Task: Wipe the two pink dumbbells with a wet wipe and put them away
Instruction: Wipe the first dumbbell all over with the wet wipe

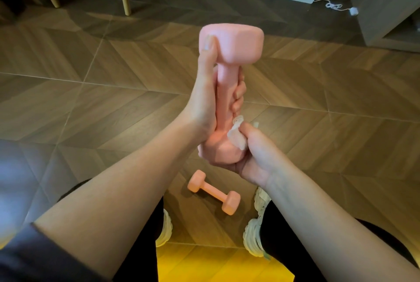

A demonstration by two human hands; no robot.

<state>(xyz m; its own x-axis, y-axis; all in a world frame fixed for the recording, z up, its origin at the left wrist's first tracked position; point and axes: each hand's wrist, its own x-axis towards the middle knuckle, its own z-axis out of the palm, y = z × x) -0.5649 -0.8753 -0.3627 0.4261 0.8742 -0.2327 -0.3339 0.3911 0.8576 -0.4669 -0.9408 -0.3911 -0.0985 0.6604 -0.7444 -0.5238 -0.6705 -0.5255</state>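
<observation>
The left hand closes around the upright matte pink dumbbell to steady it while the right hand, its grip pinching a crumpled white wet wipe, rubs the lower head.

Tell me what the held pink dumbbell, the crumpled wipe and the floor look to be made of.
Upright pink dumbbell: seemingly a matte rubbery or vinyl coating, going by its soft sheen and rounded edges; the core is hidden.
Crumpled white wet wipe: thin, limp nonwoven fabric, slightly translucent where bunched.
Brown chevron-patterned floor: wood-grain print with pale grout-like lines, so probably tile, possibly laminate.
</observation>
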